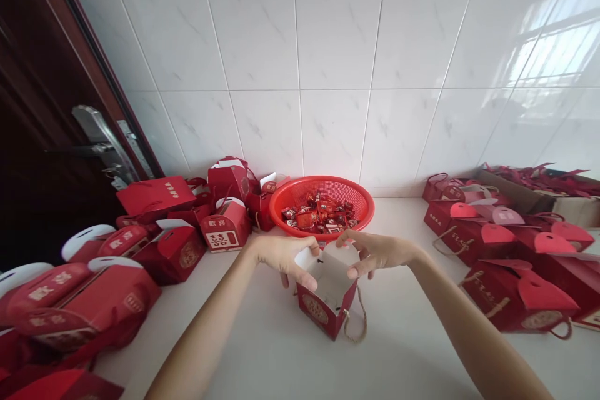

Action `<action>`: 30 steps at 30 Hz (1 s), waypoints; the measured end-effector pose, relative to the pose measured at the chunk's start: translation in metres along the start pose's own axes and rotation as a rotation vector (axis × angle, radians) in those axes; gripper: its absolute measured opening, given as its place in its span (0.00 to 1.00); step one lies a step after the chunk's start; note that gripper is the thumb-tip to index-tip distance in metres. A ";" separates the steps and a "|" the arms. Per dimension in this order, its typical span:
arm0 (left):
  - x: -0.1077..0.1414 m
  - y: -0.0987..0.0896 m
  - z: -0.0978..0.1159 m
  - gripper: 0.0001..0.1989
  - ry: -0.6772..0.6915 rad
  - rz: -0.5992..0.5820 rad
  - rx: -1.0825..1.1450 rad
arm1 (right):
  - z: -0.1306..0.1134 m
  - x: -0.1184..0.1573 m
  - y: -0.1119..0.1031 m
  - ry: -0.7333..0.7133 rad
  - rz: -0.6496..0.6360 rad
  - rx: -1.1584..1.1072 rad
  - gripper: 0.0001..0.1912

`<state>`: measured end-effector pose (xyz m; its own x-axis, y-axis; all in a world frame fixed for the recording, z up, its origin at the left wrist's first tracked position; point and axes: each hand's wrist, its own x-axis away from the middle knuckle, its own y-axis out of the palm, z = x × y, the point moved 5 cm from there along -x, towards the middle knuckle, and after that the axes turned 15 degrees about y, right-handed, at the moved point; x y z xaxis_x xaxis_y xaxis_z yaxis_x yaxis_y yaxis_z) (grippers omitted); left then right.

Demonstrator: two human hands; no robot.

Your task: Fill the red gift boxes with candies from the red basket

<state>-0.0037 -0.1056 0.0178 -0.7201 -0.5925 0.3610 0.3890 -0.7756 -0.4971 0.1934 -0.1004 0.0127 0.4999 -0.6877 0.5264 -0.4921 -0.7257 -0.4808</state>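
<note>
A red gift box point(323, 311) with a white inside stands open-topped on the table in front of me. A gold round pattern is on its front, and a twisted rope handle point(357, 325) hangs at its right side. My left hand point(288, 259) holds the box's left flap, thumb on the near side. On the other side, the curved right flap is between the thumb and fingers of my right hand point(377, 253). Just behind the box sits a red plastic basket point(277, 209) with many small red-wrapped candies point(323, 212) in it.
Many red gift boxes point(169, 253) crowd the left, some with ribbon handles. More red boxes point(520, 294) with rope handles stand at the right, near a cardboard box point(576, 209) of dark red ribbons. Behind the white table point(262, 356) rises a tiled wall; a dark door point(51, 75) is at left.
</note>
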 end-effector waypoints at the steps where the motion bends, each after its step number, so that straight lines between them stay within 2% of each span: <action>1: 0.000 0.000 -0.001 0.38 -0.006 -0.005 0.001 | 0.001 -0.001 0.001 0.004 -0.008 -0.004 0.37; 7: -0.004 -0.003 0.000 0.34 0.028 0.032 0.018 | 0.004 -0.007 -0.003 -0.003 0.023 -0.043 0.36; 11: -0.004 -0.007 0.003 0.34 0.058 0.047 -0.089 | 0.002 -0.004 -0.008 -0.035 0.085 -0.012 0.35; 15: 0.002 -0.014 0.013 0.34 0.170 0.108 -0.249 | -0.003 0.005 -0.017 -0.157 0.227 0.068 0.29; 18: 0.008 -0.017 0.019 0.32 0.214 0.156 -0.282 | -0.009 0.015 -0.021 -0.285 0.262 0.050 0.24; 20: 0.011 -0.018 0.022 0.30 0.242 0.187 -0.291 | -0.013 0.020 -0.025 -0.331 0.329 0.015 0.23; 22: 0.012 -0.020 0.026 0.27 0.286 0.238 -0.287 | -0.017 0.024 -0.029 -0.362 0.409 -0.030 0.21; 25: 0.009 -0.024 0.031 0.24 0.370 0.380 -0.296 | -0.020 0.023 -0.032 -0.419 0.528 -0.102 0.17; 30: -0.004 -0.032 0.027 0.21 0.474 0.634 -0.370 | -0.013 -0.003 -0.028 -0.469 0.779 -0.114 0.15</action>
<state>0.0019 -0.0841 0.0540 -0.6264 -0.6718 -0.3953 0.6448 -0.1617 -0.7470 0.1964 -0.0774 0.0336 0.2230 -0.9370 -0.2688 -0.8663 -0.0640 -0.4954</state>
